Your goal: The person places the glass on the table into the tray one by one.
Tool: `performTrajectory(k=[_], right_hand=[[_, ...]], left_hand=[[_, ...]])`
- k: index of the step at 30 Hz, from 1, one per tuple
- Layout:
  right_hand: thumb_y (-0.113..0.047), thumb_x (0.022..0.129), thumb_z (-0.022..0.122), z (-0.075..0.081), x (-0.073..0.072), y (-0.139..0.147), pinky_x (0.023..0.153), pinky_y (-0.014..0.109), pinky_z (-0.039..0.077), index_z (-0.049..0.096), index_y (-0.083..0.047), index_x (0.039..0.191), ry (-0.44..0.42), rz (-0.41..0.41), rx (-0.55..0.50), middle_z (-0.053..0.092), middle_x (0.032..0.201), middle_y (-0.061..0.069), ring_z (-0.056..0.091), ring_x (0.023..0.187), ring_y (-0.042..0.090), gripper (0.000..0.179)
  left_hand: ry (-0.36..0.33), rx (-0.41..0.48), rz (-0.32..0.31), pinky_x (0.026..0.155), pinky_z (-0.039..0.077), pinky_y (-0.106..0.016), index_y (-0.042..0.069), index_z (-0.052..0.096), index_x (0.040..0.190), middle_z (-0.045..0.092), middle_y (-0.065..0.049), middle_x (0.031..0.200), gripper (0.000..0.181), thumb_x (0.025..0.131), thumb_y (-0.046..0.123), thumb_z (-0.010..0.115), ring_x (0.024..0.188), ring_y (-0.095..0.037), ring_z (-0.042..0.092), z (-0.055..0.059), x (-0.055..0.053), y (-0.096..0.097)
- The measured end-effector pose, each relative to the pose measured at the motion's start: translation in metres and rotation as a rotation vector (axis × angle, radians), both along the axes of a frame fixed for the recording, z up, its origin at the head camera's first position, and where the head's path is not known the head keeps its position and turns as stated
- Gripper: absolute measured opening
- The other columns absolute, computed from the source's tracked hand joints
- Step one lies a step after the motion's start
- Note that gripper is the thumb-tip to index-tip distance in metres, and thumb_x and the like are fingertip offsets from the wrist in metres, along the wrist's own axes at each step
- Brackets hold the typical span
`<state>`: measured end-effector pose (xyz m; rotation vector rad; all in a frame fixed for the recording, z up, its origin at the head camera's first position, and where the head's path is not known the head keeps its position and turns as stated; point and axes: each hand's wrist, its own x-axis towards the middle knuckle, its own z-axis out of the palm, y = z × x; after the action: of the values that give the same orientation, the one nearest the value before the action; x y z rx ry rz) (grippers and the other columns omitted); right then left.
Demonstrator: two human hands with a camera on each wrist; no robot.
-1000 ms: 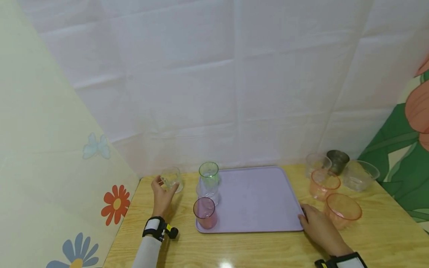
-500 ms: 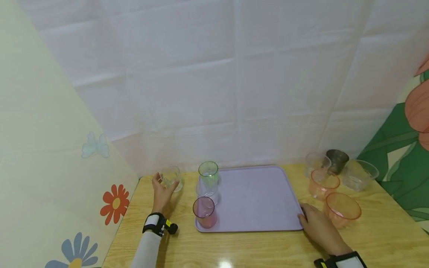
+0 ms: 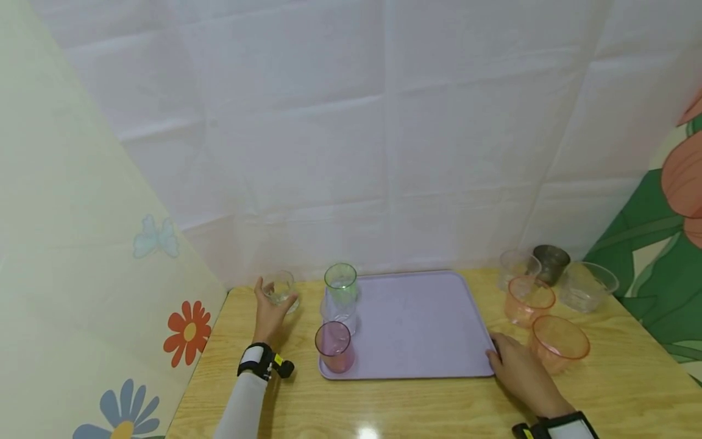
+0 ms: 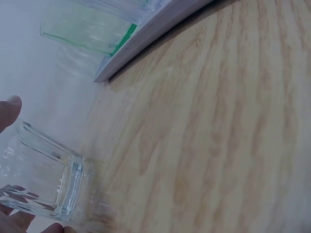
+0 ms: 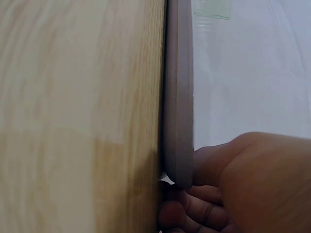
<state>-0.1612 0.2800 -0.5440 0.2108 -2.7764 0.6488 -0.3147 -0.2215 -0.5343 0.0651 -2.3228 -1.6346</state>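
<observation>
While the left hand (image 3: 271,316) is holding a clear glass (image 3: 282,284) in its fingers (image 3: 259,288), the right hand (image 3: 521,371) is gripping the purple tray (image 3: 417,323) on the desk (image 3: 439,408).

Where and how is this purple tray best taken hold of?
I'd grip the purple tray by its right rim near the front corner, coming from the right, thumb over the lip, fingers beneath. That lip is thin, whereas the pink glass and green glass stand at the opposite end. The right hand grips that corner.
</observation>
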Motion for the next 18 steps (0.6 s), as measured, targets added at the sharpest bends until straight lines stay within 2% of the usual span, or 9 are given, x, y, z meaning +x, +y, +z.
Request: performTrajectory(k=[10, 18], right_hand=[[-0.008, 0.085, 0.065, -0.0010, -0.0013, 0.0001, 0.071, 0.055, 0.052, 0.058, 0.012, 0.109, -0.008, -0.002, -0.006, 0.065, 0.096, 0.024, 0.062, 0.089, 0.038, 0.031], [-0.008, 0.085, 0.065, -0.0005, -0.0007, 0.0003, 0.071, 0.055, 0.052, 0.058, 0.011, 0.109, -0.008, -0.004, -0.005, 0.065, 0.096, 0.024, 0.062, 0.089, 0.039, 0.031]], left_hand=[[0.034, -0.013, 0.001, 0.107, 0.033, -0.053, 0.011, 0.007, 0.151, 0.043, -0.020, 0.129, 0.099, 0.082, 0.027, 0.077, 0.123, -0.034, 0.041, 0.0003, -0.0011, -0.0007], [0.046, -0.002, -0.001, 0.096, 0.043, -0.052, 0.007, 0.013, 0.146, 0.045, -0.021, 0.130, 0.096, 0.079, 0.023, 0.079, 0.117, -0.034, 0.044, -0.0004, -0.0019, -0.0006]])
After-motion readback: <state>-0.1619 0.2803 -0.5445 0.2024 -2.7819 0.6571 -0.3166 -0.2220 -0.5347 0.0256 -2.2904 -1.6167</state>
